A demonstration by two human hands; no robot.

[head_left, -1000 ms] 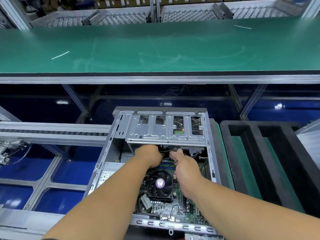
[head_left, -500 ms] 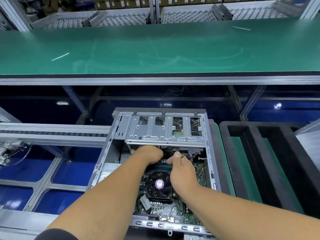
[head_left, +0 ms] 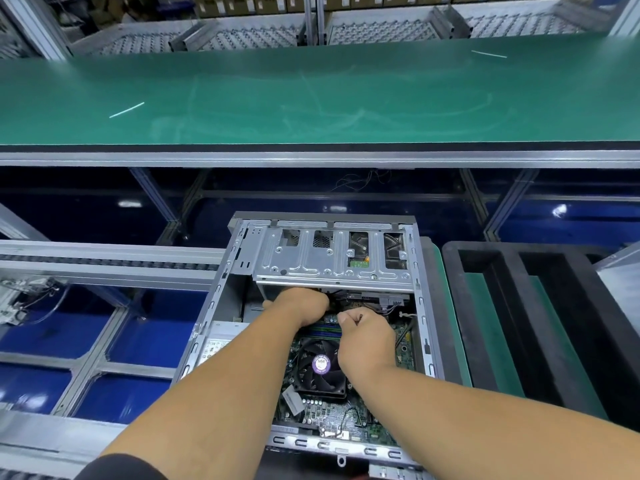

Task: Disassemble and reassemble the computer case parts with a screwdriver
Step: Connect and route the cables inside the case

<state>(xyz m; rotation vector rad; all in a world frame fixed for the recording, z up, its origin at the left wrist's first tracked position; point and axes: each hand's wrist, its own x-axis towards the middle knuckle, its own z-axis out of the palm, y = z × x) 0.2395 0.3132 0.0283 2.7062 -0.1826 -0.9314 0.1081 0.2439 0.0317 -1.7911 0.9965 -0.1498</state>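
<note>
The case [head_left: 221,320] is an open grey metal tower lying on its side at 6 o'clock in the view, its side panel off and its interior facing up. A perforated silver drive cage [head_left: 332,258] spans its 12 o'clock end. Below that sits the green motherboard [head_left: 332,414], with a black fan [head_left: 320,367] bearing a round purple label at its centre and dark memory sticks [head_left: 323,330] toward 12 o'clock of the fan. Thin wires [head_left: 398,308] run under the cage at 2 o'clock.
</note>
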